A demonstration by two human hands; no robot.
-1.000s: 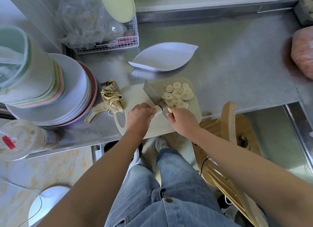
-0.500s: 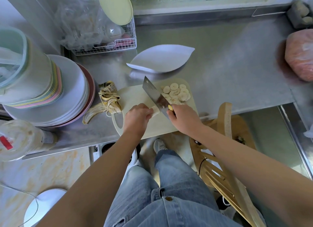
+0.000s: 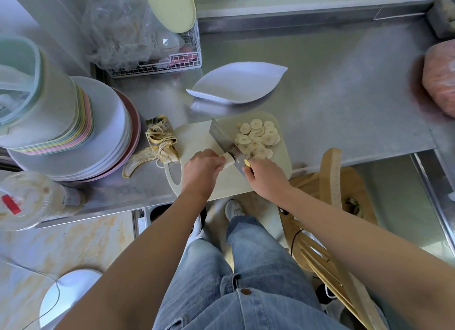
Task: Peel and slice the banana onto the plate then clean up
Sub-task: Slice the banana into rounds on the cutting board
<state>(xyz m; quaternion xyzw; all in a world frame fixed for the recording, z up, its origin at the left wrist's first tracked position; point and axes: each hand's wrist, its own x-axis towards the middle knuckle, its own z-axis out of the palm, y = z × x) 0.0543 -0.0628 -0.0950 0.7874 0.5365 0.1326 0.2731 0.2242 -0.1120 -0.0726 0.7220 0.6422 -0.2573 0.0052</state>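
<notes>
Grip: the knife handle is enclosed by the right hand; the banana stub is pinched by the left hand.
Banana stub: held on the cutting board, touching the blade's left face.
Slices: piled on the board, right of the blade.
Plate: set behind the board, no slices on it.
Peel: laid on the steel counter, at the board's left edge.
Stacked plates: observed left of the peel.
</notes>
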